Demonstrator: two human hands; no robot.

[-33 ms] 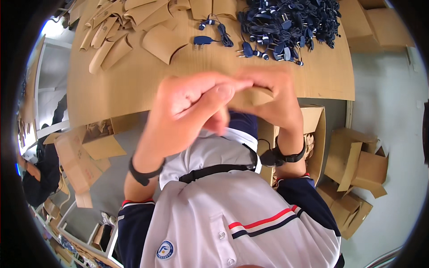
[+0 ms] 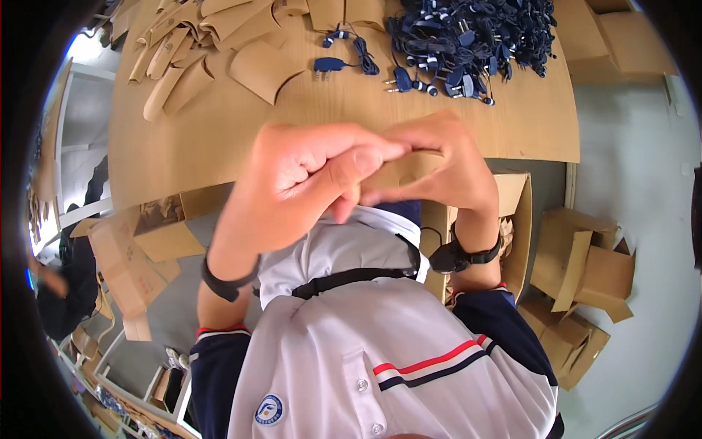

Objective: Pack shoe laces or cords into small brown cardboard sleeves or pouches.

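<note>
Just in front of my body, at the table's near edge, both hands grip a small brown cardboard pillow box (image 2: pixel 398 172). My left hand (image 2: pixel 311 172) is closed on its left end, thumb and fingers pinched together. My right hand (image 2: pixel 450 157) curls round the right end, its fingers above and below the card. A curved edge shows at that end of the box; whether anything is inside is hidden. Beyond my hands lie several flat brown card sleeves (image 2: pixel 263 69) and a dark blue plug with two pins (image 2: pixel 329 64), with a bundled earphone cord (image 2: pixel 363 58) beside it.
A large heap of dark earphones and plugs (image 2: pixel 468 44) covers the table's far right. Under the near edge stands an open carton (image 2: pixel 515 219) holding brown pieces. More cartons (image 2: pixel 585 263) lie on the floor at right and a carton (image 2: pixel 128 252) at left. Another person's arm (image 2: pixel 55 282) shows far left.
My right hand's fingers have shifted on the pillow box, and more of its right end shows. My left hand has moved only slightly.
</note>
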